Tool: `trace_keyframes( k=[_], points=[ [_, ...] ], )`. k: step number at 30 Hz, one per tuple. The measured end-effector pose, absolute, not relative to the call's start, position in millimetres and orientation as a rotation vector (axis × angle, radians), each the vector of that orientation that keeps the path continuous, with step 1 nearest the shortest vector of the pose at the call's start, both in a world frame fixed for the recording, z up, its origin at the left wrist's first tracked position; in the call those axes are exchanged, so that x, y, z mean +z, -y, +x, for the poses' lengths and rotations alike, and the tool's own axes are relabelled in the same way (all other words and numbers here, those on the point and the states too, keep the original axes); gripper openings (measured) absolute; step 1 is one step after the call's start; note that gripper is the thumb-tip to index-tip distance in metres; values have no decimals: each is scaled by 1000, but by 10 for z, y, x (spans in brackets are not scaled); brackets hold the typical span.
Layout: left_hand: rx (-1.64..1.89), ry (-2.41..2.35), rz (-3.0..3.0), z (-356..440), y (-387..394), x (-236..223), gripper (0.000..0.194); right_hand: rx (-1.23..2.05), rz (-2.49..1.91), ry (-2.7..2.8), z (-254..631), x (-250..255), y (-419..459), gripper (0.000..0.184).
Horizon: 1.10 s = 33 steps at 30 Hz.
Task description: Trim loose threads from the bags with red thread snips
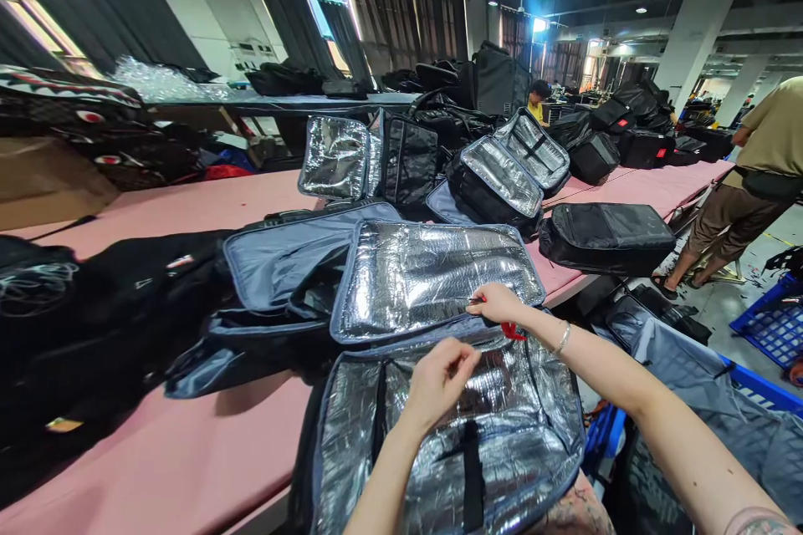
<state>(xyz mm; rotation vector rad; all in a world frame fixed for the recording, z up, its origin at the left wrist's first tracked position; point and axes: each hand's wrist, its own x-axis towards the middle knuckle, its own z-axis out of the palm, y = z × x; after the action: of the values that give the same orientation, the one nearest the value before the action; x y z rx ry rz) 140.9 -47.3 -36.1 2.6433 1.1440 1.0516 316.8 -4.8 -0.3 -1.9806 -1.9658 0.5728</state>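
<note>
An open cooler bag (351, 435) with a silver foil lining lies in front of me at the table's near edge, its foil lid (427, 272) folded back. My left hand (439, 380) hovers over the bag's inside with its fingers pinched together; what they hold is too small to make out. My right hand (502, 305) rests at the lid's hinge edge, closed on a small red-handled tool (511, 332), likely thread snips. A thin bracelet circles my right wrist.
The long pink table (176, 443) carries several more bags: open foil-lined ones (502, 175), a shut black one (606, 236), a dark pile (75, 326) at left. A person in a tan shirt (765, 159) stands at right. Blue crates (774, 322) sit on the floor.
</note>
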Motion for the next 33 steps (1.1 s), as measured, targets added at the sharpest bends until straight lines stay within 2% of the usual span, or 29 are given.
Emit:
trace_keyframes(
  k=[2,6,12,18,25,33],
  points=[
    [1069,-1075,2706,1346,469,-361,31,587,-1976,1965,3173,-3,34,21],
    [1206,-1239,2781,1233,279,-338,23,626,-1957,1983,3184,-21,-13,22],
    [1076,-1074,3056,1168,25,-263,19,643,-1934,2015,3201,-39,-71,22],
    [967,-1007,3182,1182,27,-235,28,649,-1927,2030,3194,2,-66,28],
    [902,-1194,3160,1381,85,-286,26,605,-1935,2023,3187,28,-27,26],
    [939,-1051,3071,1379,178,-308,16,526,-1895,2026,3182,-36,-5,22]
  ],
)
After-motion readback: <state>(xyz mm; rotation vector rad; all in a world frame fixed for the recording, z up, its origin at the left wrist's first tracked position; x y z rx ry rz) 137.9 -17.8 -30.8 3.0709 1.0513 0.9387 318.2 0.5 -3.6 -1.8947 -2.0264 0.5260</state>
